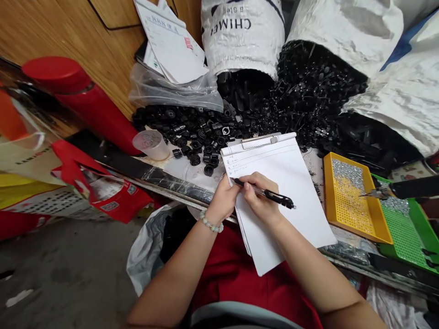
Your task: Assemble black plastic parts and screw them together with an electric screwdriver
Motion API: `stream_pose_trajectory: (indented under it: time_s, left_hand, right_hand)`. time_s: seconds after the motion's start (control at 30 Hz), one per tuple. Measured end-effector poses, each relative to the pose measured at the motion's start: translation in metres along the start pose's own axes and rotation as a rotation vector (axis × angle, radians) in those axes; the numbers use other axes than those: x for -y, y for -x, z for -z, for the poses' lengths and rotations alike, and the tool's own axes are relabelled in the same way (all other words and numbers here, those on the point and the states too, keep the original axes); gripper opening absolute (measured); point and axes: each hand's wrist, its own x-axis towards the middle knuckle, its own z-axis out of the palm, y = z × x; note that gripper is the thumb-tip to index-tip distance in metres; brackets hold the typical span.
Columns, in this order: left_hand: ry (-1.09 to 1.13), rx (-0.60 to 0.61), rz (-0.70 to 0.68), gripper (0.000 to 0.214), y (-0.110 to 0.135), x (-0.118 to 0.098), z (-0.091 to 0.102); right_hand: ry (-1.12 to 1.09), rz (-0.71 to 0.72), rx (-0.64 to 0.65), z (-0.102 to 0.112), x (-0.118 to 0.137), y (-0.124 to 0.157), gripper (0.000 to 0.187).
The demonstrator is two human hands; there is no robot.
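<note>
My right hand (261,197) is closed around a black pen (270,195), whose tip touches the upper left of white paper on a clipboard (284,183). The clipboard lies tilted on the table edge and overhangs my red lap. My left hand (223,197), with a bead bracelet on its wrist, rests curled against the paper's left edge and steadies it. A few faint written lines show near the top of the sheet.
A heap of small black plastic parts (206,132) spills from white sacks (242,32) behind the clipboard. A clear plastic cup (152,144) lies left. A yellow tray (353,201) and a green tray (408,228) with small metal bits sit right. A red cylinder (82,98) leans left.
</note>
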Motion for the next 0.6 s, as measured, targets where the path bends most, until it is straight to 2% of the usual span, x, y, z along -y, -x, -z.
stream_pose_trajectory:
  time_s: [0.17, 0.4, 0.5, 0.6]
  left_hand:
    - [-0.027, -0.018, 0.041, 0.044, 0.000, -0.001, -0.001]
    - [-0.005, -0.038, 0.106, 0.047, 0.003, -0.002, -0.001]
    - [-0.023, -0.056, 0.111, 0.050, 0.004, -0.005, -0.002]
    - [-0.040, -0.062, 0.108, 0.052, 0.004, -0.007, -0.004]
  right_hand:
    - [0.039, -0.036, -0.070, 0.006, 0.001, -0.004, 0.014]
    - [0.148, -0.128, -0.156, 0.035, -0.009, -0.011, 0.014]
    - [0.251, -0.145, -0.246, 0.058, -0.029, -0.015, 0.016]
    - [0.382, -0.185, -0.343, 0.096, -0.058, -0.019, 0.018]
